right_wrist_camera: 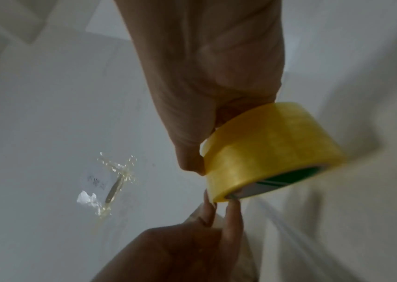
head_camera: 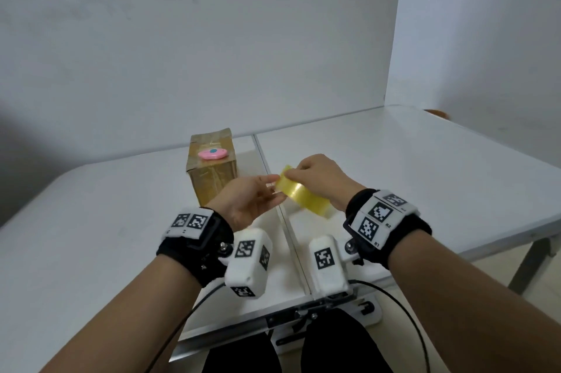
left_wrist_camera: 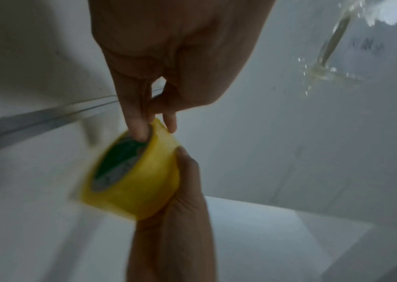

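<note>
A yellow translucent tape roll (head_camera: 300,194) with a green-printed core is held above the white table (head_camera: 425,178) between both hands. My right hand (head_camera: 292,174) grips the roll from the right; in the right wrist view the thumb of this hand (right_wrist_camera: 192,162) lies on the roll (right_wrist_camera: 269,150). My left hand (head_camera: 272,188) pinches the roll's near rim; in the left wrist view this hand (left_wrist_camera: 158,126) has one finger inside the core of the roll (left_wrist_camera: 139,171) and another outside. A taped cardboard box (head_camera: 212,178) stands behind, with a pink oval object (head_camera: 212,154) on top.
A seam (head_camera: 267,172) runs down the middle of the table, ending at a metal latch (head_camera: 306,315) by my lap. White walls (head_camera: 212,53) close the back and right. Scraps of clear tape and paper (right_wrist_camera: 110,187) stick to the wall. The table's right edge drops off.
</note>
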The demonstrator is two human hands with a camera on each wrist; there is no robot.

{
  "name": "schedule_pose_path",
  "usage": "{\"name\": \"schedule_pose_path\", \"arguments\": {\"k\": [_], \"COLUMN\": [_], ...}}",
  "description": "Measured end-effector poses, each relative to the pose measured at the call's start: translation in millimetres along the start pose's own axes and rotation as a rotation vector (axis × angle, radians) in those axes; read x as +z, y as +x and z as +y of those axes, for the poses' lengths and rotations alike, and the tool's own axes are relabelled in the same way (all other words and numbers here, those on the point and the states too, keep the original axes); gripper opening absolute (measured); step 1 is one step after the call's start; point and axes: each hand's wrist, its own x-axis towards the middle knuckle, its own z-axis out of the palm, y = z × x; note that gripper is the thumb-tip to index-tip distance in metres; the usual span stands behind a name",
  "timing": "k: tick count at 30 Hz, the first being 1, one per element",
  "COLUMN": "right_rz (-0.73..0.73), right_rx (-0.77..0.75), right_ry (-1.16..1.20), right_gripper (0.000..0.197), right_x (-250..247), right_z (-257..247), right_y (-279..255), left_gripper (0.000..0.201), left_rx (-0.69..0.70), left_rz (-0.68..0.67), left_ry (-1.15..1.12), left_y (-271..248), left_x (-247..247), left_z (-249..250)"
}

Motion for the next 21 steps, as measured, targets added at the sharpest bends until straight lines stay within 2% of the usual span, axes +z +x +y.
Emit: {"name": "schedule_pose_path", "arguments": {"k": [3, 7, 10, 13, 15, 18, 21], "right_rz": [0.093, 0.129, 0.102, 0.085, 0.064, 0.043, 0.031], "right_rx": [-0.012, 0.032, 0.014, 0.005, 0.006, 0.054, 0.097], "right_ry": [-0.167, -0.417, -0.606, -0.740, -0.805, -0.843, -0.836], "right_gripper": [0.034, 0.040, 0.023, 0.026, 0.020, 0.038, 0.038], "right_x": [-15, -27, -32, -35, -35, -33, -32], "right_z": [6, 22, 30, 32, 38, 49, 49], "right_y": [14, 29, 35, 43, 52, 66, 71], "left_gripper": [0.025, 0.025, 0.029, 0.030, 0.031, 0.033, 0.033], "left_rx": [0.063, 0.095, 0.120, 0.127, 0.129, 0.139, 0.163], "left_rz": [0.019, 0.001, 0.005, 0.030, 0.044, 0.043, 0.033], "left_ry": [0.149, 0.304, 0.443, 0.532, 0.580, 0.630, 0.662], "left_y": [7, 16, 22, 31, 37, 43, 46], "left_x": [6, 15, 22, 25, 26, 29, 32], "left_z": [-1, 6, 14, 19, 18, 16, 17]}}
